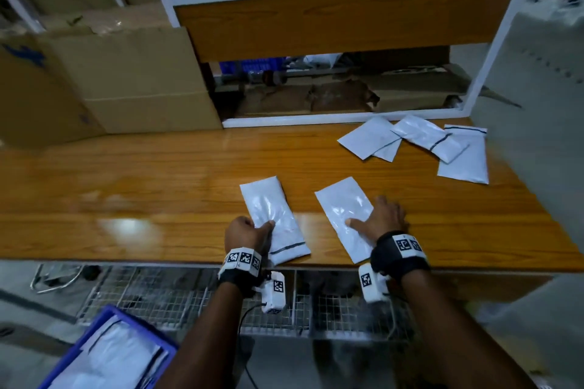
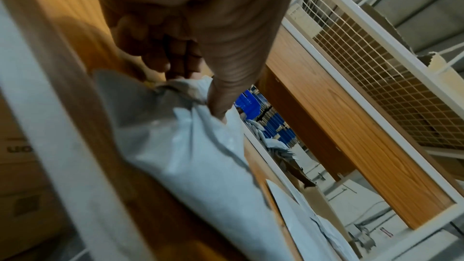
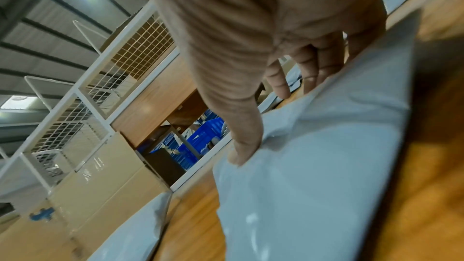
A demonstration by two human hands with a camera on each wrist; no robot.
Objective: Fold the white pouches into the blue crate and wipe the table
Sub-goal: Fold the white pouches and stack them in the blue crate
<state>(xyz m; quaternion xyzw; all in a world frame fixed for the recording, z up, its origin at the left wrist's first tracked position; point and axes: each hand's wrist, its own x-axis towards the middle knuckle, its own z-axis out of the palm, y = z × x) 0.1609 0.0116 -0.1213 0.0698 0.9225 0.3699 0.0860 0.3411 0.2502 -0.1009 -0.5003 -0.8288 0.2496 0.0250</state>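
A folded white pouch lies near the front edge of the wooden table. My left hand grips its near left edge, thumb on top. The left wrist view shows the fingers curled and the thumb pinching the pouch. A second white pouch lies to the right; my right hand rests flat on its right side, fingers straight and thumb spread. In the right wrist view the thumb presses that pouch. The blue crate sits at the lower left, below table level, with white pouches inside.
Several loose white pouches lie at the table's back right. Cardboard boxes stand at the back left. A white-framed shelf borders the table's back edge. A wire mesh rack sits below the front edge.
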